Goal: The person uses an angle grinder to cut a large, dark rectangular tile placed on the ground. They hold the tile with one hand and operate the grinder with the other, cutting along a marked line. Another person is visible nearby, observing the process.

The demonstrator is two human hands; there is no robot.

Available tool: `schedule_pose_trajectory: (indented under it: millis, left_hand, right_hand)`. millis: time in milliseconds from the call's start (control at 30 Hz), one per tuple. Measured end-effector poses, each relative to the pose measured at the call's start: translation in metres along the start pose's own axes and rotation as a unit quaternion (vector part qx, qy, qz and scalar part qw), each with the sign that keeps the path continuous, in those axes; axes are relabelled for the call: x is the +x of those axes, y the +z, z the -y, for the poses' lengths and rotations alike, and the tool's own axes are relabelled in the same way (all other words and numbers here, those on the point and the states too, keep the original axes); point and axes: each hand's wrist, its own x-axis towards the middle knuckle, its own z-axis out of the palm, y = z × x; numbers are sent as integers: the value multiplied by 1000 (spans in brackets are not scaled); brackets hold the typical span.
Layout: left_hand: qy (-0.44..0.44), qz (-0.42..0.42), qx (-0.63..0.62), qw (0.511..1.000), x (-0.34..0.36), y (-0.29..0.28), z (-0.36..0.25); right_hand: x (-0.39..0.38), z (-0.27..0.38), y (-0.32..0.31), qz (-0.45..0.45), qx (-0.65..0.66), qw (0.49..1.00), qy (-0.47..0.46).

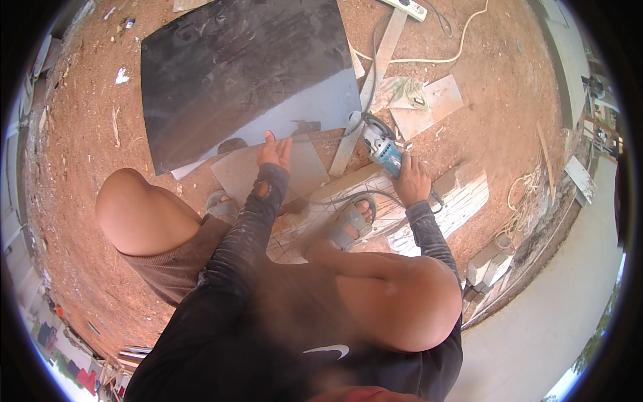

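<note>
My right hand (413, 179) is wrapped round the body of a teal and silver angle grinder (386, 155). The grinder's disc end (376, 124) points away from me, close to the near right corner of a large glossy black slab (248, 74). Along the slab's near edge, my left hand (275, 153) has its fingers stretched out; whether it touches the edge I cannot tell. A dark cord (362, 193) curves from the grinder toward my left hand. Beneath that hand lies a flat grey-brown tile (295, 164).
Pale scored blocks (455, 208) lie beside my sandalled foot (351, 224). A narrow board (385, 53) reaches back to a white power strip (408, 8). Right of it are a tile piece (435, 104) with a crumpled plastic bag (408, 94) and tangled string (526, 204). Reddish dirt surrounds everything.
</note>
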Motion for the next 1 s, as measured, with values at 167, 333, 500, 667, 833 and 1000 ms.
schedule_pose_trajectory:
  millis: [167, 333, 500, 667, 833, 1000]
  left_hand:
    - [-3, -23, -6, 1000, -3, 2, -1]
    - [3, 6, 1, 1000, -5, 3, 0]
    - [6, -1, 4, 1000, -5, 3, -1]
    - [8, 9, 8, 1000, -8, 5, -1]
    - [9, -4, 2, 1000, -8, 5, -1]
    - [6, -12, 0, 1000, -3, 3, 0]
  right_hand:
    - [-2, -1, -1, -1, -13, 1000, -15]
    - [1, -4, 3, 3, 0, 1000, -17]
    - [3, -1, 2, -1, 3, 1000, -13]
    - [5, 0, 0, 6, 3, 1000, -5]
    - [2, 0, -2, 6, 6, 1000, 5]
    - [2, 1, -3, -3, 4, 1000, 1]
